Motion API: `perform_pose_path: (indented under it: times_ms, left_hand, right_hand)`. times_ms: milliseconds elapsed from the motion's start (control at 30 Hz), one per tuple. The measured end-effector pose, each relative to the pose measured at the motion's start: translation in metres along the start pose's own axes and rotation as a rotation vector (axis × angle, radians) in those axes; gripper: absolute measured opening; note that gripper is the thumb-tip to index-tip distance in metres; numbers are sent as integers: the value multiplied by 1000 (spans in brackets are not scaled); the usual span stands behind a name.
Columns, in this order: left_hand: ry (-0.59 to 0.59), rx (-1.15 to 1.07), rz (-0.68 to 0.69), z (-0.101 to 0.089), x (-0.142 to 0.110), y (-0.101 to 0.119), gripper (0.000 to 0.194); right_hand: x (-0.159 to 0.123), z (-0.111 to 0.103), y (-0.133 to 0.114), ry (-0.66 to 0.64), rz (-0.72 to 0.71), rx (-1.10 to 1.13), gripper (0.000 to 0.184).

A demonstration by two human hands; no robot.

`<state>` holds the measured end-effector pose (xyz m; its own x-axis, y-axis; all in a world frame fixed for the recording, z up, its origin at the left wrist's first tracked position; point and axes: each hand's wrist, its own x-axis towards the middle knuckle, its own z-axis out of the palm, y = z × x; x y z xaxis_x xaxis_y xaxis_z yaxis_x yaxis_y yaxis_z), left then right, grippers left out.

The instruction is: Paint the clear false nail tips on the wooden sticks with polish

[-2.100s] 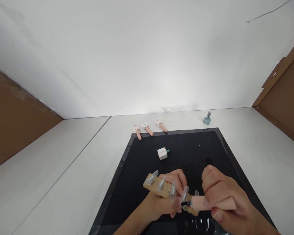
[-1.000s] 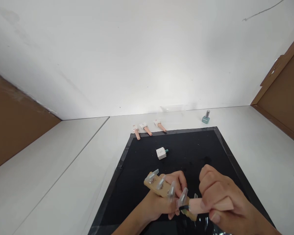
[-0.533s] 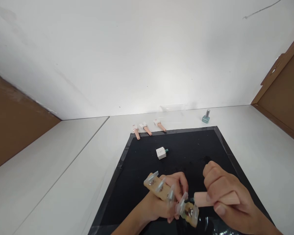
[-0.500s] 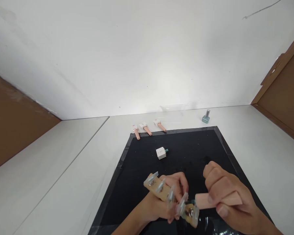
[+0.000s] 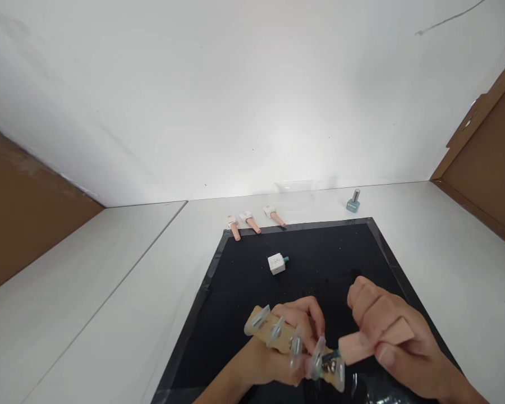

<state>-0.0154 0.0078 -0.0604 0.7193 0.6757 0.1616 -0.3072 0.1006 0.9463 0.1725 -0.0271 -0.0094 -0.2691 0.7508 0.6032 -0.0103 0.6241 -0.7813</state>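
Note:
My left hand (image 5: 263,359) is closed around a tan wooden strip (image 5: 269,330) that carries several clear false nail tips (image 5: 296,343). The strip slants down to the right. Pinched in my right hand (image 5: 408,348) is a nail polish brush by its long peach cap (image 5: 353,348). Its dark bristle end (image 5: 330,356) meets, or nearly meets, a nail tip near the strip's right end; contact cannot be made out. Beyond my hands, a white polish bottle (image 5: 276,263) rests on the black mat (image 5: 315,247), its uncapped green neck pointing right.
Three white bottles with peach caps (image 5: 252,224) lie along the mat's back left edge. A teal polish bottle with a silver cap (image 5: 353,203) stands at the back right. Brown cardboard panels (image 5: 488,163) flank the white table, and a white wall rises behind.
The brush has shifted slightly right and down, and its cap has tilted more. The wooden strip has turned a little, its left end now slightly lower. Both hands keep their hold.

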Motion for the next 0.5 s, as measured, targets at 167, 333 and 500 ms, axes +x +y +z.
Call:
perform_pose_path:
  times_ms: [167,333,500]
  left_hand:
    - [30,105,45,6,3,3,36]
    - [73,166,78,8,1,1,29]
    - [80,283,78,8,3,4,16]
  right_hand:
    - [1,-2,-1,-56,17,-85,17]
    - [-4,-3,3,60,-21,-72,22]
    - [2,0,0,-66,-35,-39,26]
